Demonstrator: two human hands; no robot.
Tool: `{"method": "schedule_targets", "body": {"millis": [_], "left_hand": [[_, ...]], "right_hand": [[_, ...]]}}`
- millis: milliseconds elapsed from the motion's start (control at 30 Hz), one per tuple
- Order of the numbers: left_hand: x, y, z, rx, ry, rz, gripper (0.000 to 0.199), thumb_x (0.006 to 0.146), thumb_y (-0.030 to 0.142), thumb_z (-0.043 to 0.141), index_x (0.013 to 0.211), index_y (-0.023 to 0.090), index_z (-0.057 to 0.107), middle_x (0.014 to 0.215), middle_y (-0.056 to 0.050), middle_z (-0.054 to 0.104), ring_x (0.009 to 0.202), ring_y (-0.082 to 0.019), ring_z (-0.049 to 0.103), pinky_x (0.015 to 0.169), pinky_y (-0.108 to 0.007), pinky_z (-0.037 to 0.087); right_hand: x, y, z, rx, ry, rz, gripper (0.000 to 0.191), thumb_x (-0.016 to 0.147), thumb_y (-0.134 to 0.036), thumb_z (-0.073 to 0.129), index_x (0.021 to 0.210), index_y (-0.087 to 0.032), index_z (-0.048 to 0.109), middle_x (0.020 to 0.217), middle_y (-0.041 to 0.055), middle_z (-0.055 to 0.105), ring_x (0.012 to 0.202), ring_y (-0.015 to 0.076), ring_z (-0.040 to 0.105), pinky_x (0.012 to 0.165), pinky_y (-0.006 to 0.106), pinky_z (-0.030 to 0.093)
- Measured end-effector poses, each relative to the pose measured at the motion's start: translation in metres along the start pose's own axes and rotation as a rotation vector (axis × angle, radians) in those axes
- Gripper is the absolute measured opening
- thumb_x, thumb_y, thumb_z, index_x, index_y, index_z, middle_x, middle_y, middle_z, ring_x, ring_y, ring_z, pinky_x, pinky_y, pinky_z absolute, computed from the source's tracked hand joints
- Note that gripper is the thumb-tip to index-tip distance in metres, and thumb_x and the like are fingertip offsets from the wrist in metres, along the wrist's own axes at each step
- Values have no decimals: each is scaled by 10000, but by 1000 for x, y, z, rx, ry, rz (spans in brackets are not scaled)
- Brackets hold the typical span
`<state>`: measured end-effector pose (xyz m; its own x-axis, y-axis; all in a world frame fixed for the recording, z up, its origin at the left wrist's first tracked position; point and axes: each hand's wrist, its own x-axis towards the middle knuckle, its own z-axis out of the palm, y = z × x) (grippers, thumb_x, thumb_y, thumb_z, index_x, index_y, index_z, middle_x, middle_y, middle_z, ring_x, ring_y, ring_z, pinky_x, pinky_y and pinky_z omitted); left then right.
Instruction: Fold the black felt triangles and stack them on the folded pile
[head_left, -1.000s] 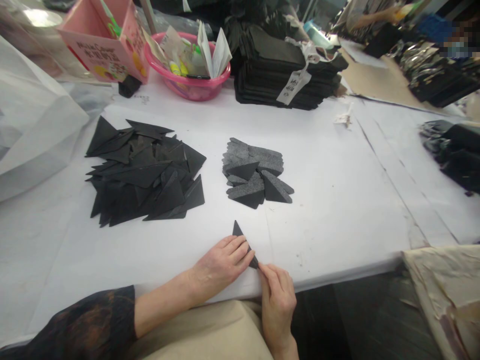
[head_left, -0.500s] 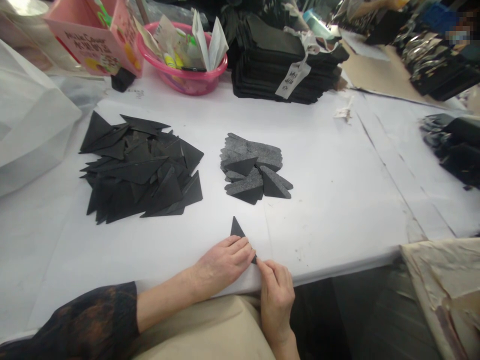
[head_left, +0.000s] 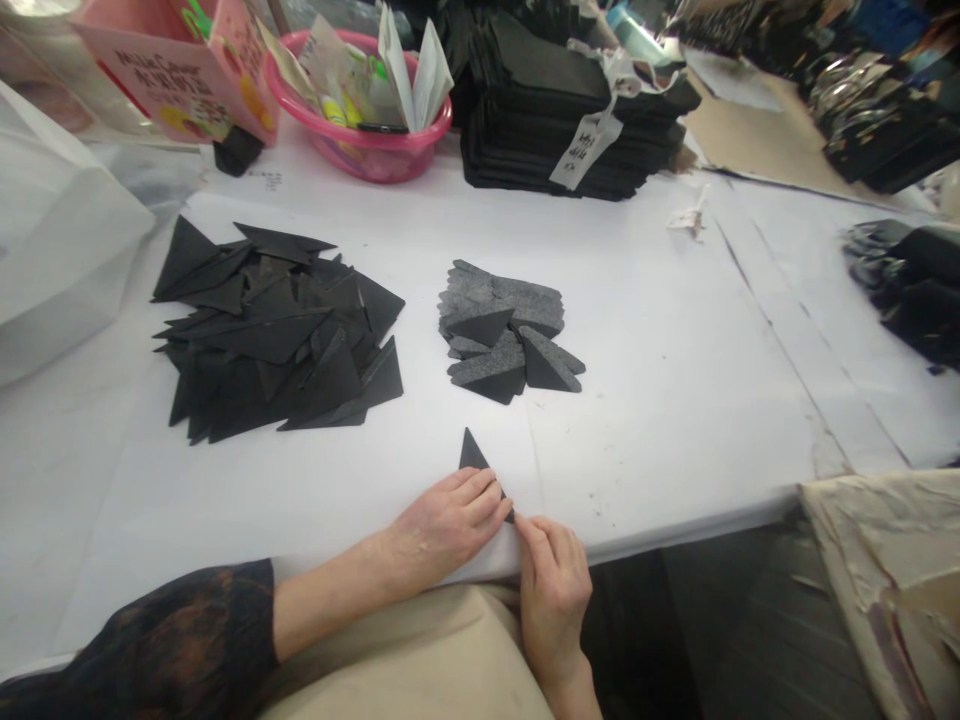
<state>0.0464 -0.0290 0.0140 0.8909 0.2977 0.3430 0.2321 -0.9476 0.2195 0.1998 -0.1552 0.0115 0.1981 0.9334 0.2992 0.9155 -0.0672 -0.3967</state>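
Near the front edge of the white table [head_left: 660, 430], a black triangular piece [head_left: 472, 450] lies with its tip pointing away from me. My left hand [head_left: 454, 515] rests over its middle, fingers together and pressing on it. My right hand [head_left: 553, 575] pinches the piece's near corner with thumb and finger at the table edge. Beyond my hands is a small pile of grey and black folded pieces [head_left: 502, 300]. A larger heap of black triangles [head_left: 277, 340] lies to the left.
Along the back stand a pink box [head_left: 180, 75], a pink basket [head_left: 360, 150] with papers and markers, and a tagged stack of black pieces [head_left: 555, 120]. White sheeting [head_left: 60, 230] lies at left, more dark pieces [head_left: 915, 280] at right, beige cloth [head_left: 885, 560] at lower right.
The view has shifted very slightly, so the things on the table appear a little higher. Both hands keep nearly the same place on the triangular piece.
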Motion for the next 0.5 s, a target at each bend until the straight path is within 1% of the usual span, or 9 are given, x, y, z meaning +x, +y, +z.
{"method": "schedule_targets", "body": {"millis": [133, 267, 367, 500], "left_hand": [[2, 3, 1, -27, -41, 20, 226, 1001, 81, 421, 1160, 72, 582, 1133, -111, 604, 1145, -236, 552, 1035, -382, 444], [2, 4, 3, -48, -15, 19, 231, 1010, 97, 410, 1165, 78, 580, 1088, -101, 614, 1112, -230, 564, 992, -378, 470], [1, 4, 4, -34, -1, 13, 233, 1007, 109, 423, 1180, 83, 577, 1092, -107, 614, 1119, -237, 561, 969, -380, 480], [0, 5, 2, -22, -17, 14, 244, 993, 99, 444, 1194, 60, 578, 1105, -123, 606, 1137, -260, 554, 966, -389, 477]], "right_hand": [[0, -1, -1, -34, 1, -16, 188, 959, -127, 543, 1080, -192, 671, 945, 60, 635, 857, 165, 566, 804, 318, 437], [0, 0, -2, -42, 0, -25, 195, 951, -122, 557, 1086, -202, 674, 949, 54, 640, 860, 161, 568, 805, 316, 430], [0, 0, -3, 3, -6, 10, 192, 962, -146, 553, 1096, -212, 673, 944, 49, 641, 859, 159, 569, 805, 314, 437], [-1, 1, -4, 75, 6, 67, 171, 970, -174, 551, 1087, -208, 671, 930, 43, 640, 852, 153, 568, 796, 301, 456]]}}
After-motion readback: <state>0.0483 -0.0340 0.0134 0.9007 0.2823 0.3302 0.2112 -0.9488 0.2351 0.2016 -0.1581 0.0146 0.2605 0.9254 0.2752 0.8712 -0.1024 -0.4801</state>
